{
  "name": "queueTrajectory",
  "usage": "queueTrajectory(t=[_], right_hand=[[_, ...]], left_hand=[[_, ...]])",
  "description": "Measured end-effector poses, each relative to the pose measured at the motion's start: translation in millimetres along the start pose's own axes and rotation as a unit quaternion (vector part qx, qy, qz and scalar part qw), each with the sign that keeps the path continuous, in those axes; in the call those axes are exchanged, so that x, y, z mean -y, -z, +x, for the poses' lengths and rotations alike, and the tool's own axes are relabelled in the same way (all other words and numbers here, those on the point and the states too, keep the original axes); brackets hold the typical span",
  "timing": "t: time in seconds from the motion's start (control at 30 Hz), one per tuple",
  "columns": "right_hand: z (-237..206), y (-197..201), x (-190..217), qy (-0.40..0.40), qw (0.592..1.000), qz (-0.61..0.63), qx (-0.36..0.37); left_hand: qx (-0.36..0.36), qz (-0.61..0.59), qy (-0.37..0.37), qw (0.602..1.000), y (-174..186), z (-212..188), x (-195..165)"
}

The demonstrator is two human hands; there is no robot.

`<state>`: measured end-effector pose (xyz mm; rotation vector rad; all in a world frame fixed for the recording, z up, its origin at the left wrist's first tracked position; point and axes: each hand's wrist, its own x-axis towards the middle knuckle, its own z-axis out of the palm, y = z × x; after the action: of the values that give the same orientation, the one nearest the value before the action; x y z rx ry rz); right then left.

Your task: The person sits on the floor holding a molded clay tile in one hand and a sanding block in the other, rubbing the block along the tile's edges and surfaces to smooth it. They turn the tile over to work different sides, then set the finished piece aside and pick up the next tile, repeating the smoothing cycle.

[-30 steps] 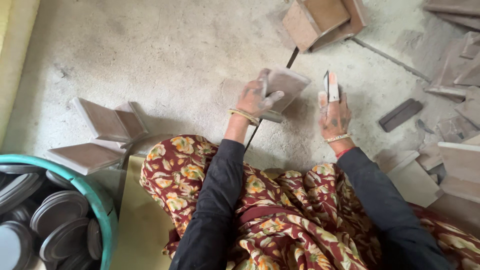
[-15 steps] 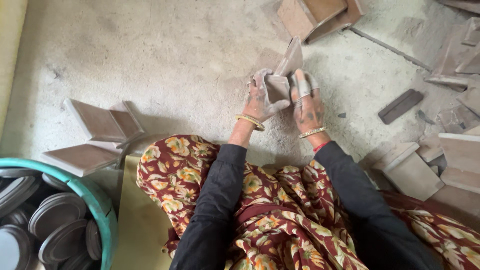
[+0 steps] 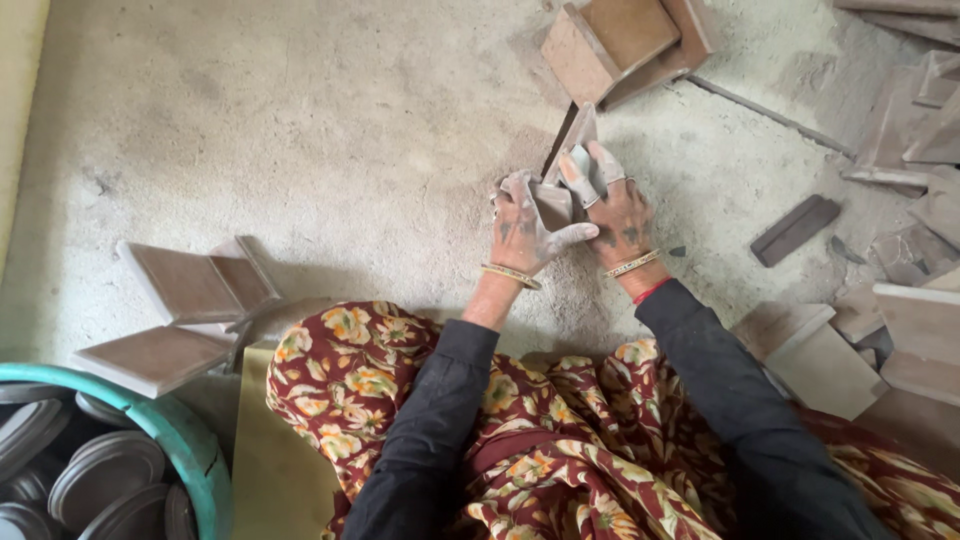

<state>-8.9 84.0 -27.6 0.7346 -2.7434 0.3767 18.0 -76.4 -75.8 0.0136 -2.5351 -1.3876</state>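
My left hand (image 3: 527, 228) and my right hand (image 3: 612, 202) meet over the dusty floor, both coated in grey clay. Between them they grip a square clay slab (image 3: 572, 148) standing on edge, its top tilted away. My right fingers wrap its upper right side; my left palm presses a lower clay piece (image 3: 553, 203) against it. A thin dark stick (image 3: 556, 145) runs along the slab's left side. Bangles circle both wrists.
An open clay box (image 3: 615, 40) lies ahead. Clay slabs (image 3: 190, 290) lean at the left, more slabs and blocks (image 3: 830, 355) at the right, a dark bar (image 3: 795, 230) nearby. A teal tub (image 3: 170, 430) of round dark lids sits lower left. Patterned cloth covers my lap.
My two hands, apart a second ago with a piece in each, have come together. The slab now stands on edge between them, pressed against the other piece.
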Motion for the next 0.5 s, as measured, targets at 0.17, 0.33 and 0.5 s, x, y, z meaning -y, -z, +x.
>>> queueTrajectory(t=[0.17, 0.33, 0.5], right_hand=[[7, -26, -22, -0.024, 0.998, -0.047, 0.038], [45, -33, -49, -0.101, 0.988, -0.070, 0.092], [25, 7, -17, -0.020, 0.980, -0.149, 0.132]], left_hand=[[-0.076, 0.030, -0.051, 0.995, -8, 5, -5], [-0.059, 0.012, 0.010, 0.998, -6, 5, -14], [-0.036, -0.022, 0.027, 0.999, 0, 1, -17]])
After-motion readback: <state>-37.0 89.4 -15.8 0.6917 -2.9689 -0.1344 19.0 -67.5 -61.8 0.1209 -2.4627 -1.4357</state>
